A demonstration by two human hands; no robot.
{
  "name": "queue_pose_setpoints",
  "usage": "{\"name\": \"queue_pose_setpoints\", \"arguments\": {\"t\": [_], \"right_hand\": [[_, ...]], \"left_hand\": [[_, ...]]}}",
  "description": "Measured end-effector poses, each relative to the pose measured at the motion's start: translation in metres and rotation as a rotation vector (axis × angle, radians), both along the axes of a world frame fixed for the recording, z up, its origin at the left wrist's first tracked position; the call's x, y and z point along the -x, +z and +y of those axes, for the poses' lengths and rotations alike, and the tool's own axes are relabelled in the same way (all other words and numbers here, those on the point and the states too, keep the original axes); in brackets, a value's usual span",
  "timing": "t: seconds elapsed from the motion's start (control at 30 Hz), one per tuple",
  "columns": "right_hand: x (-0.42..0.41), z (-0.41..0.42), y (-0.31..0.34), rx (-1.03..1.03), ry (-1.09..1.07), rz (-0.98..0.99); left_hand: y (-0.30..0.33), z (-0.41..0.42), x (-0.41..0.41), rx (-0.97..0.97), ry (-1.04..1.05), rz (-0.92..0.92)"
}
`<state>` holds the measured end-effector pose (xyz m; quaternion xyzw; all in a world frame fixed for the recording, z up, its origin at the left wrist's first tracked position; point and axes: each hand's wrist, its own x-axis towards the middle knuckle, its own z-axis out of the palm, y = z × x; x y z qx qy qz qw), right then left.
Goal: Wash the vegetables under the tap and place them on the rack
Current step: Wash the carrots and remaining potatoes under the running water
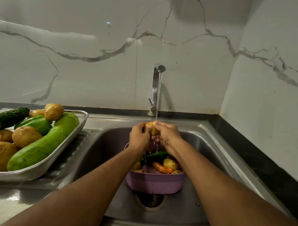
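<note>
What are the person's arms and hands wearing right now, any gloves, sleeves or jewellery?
Nothing is worn: the left hand and right hand are bare, without gloves. Both forearms are bare as far as the frame shows, no sleeves. No rings, watch or bracelets are visible.

Open sink basin (203, 151) right of basket (155, 182)
</note>
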<state>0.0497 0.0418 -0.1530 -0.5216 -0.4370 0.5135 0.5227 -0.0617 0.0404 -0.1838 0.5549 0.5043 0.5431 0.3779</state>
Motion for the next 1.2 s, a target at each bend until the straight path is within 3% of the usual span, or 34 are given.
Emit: {"name": "queue_pose_setpoints", "arguments": {"t": [0.17, 0.4, 0.67, 1.0, 1.2], "right_hand": [[-0.006, 0.0, -0.003, -0.013, -0.006, 0.05], [0.0, 0.001, -0.006, -0.026, -0.226, 0.011], [0.002, 0.001, -0.003, -0.082, -0.011, 0.024], [0.003, 0.005, -0.005, -0.129, -0.266, -0.049], [-0.002, 0.005, 0.002, -0.065, -0.072, 0.11]], "left_hand": [[-0.002, 0.005, 0.004, 0.021, -0.052, 0.002], [-0.001, 0.0, -0.003, -0.007, -0.123, 0.014], [0.002, 0.004, 0.004, 0.112, -0.041, -0.19], [0.004, -0.005, -0.005, 0.048, -0.123, -0.18], [0.007, 0.001, 0.0, 0.109, -0.065, -0.281]]}}
